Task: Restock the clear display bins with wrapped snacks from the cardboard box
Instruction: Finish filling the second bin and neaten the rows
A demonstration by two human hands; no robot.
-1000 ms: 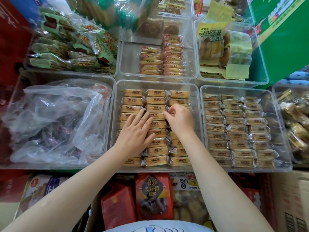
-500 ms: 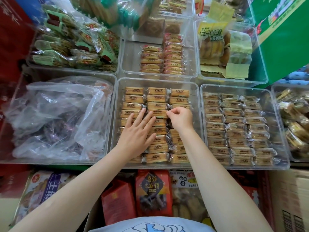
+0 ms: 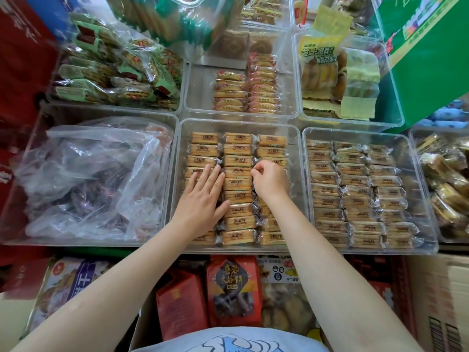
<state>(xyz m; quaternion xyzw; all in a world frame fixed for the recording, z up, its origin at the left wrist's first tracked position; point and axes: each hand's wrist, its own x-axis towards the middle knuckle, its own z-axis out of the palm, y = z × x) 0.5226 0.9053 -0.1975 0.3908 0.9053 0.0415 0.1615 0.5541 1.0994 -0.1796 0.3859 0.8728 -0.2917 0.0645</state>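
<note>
The middle clear bin (image 3: 296,148) holds three columns of tan wrapped snacks (image 3: 237,151). My left hand (image 3: 203,199) lies flat on the left column, fingers straight and close together, pressing the packs. My right hand (image 3: 270,181) rests on the right column with its fingers curled, and its fingertips pinch the wrapper edge of a snack (image 3: 272,162) at the seam between the middle and right columns. Part of a cardboard box (image 3: 441,295) shows at the lower right; its inside is hidden.
A bin with a crumpled plastic bag (image 3: 96,179) is to the left, and a bin full of similar snacks (image 3: 355,191) to the right. Behind stand a half-filled bin of red-wrapped snacks (image 3: 243,92), green packets (image 3: 114,72) and a green carton (image 3: 431,54). Red packages (image 3: 233,288) sit below.
My left hand's fingers have drawn together and shifted slightly over the left column. My right hand stays at the same spot with its fingers curled in.
</note>
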